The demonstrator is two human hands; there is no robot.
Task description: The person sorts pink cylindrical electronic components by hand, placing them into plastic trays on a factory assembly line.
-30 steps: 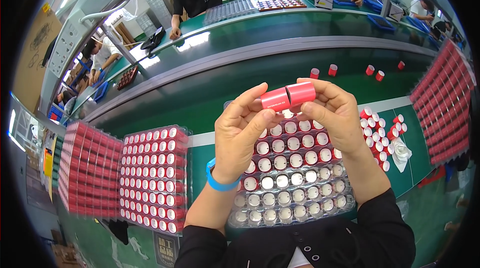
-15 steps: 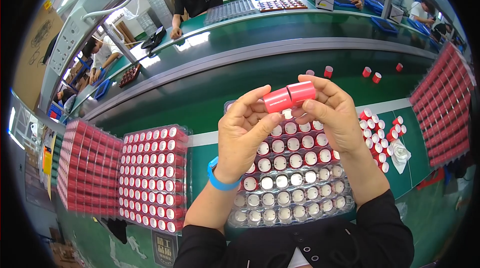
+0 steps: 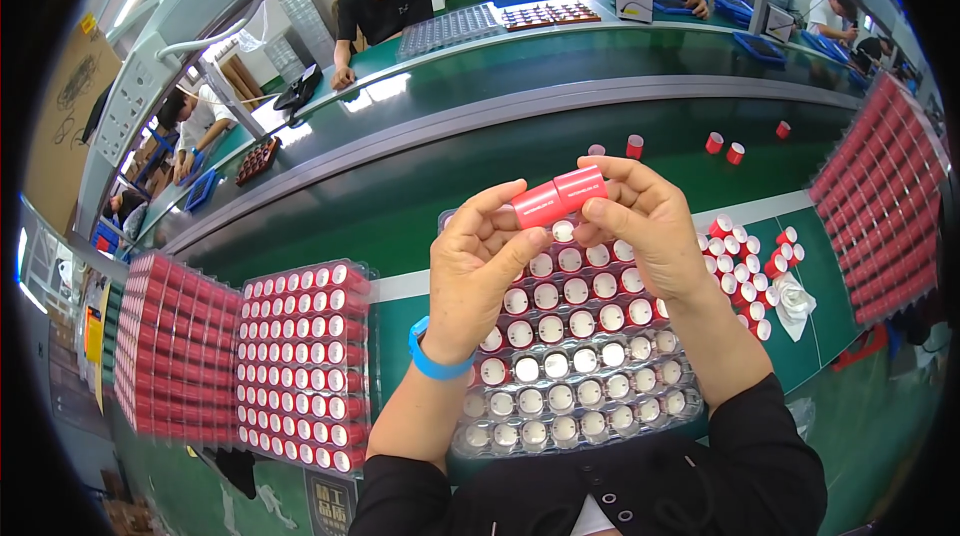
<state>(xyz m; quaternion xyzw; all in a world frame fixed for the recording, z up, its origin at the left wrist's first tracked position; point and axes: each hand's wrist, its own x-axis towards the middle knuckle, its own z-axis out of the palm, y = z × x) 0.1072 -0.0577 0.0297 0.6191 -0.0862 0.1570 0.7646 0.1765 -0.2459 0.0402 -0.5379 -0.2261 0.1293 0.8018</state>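
Observation:
Above a clear plastic tray (image 3: 462, 444), my left hand (image 3: 480, 261) pinches a small red cylinder (image 3: 538, 206) between thumb and fingers. My right hand (image 3: 645, 231) grips a second red cylinder (image 3: 582, 188) the same way. The two cylinders lie end to end, tilted up toward the right, with small white print facing me. On my left wrist is a blue band (image 3: 438, 354). Below the hands, the tray's far rows hold red cylinders with white round ends up; pale discs show through its near pockets. My forearms hide part of it.
Left of my arm stands a filled tray of red cylinders (image 3: 300, 361), beside a tall stack of trays (image 3: 165, 356). Loose red cylinders (image 3: 745, 271) and a crumpled white tissue (image 3: 795, 306) lie to the right, before another tray stack (image 3: 885, 201). Several cylinders sit on the green belt (image 3: 430, 166). Co-workers sit beyond.
The cylinders' facing ends have come into line, and the angled gap between them has narrowed. Both hands keep their hold. The whole view has shifted slightly.

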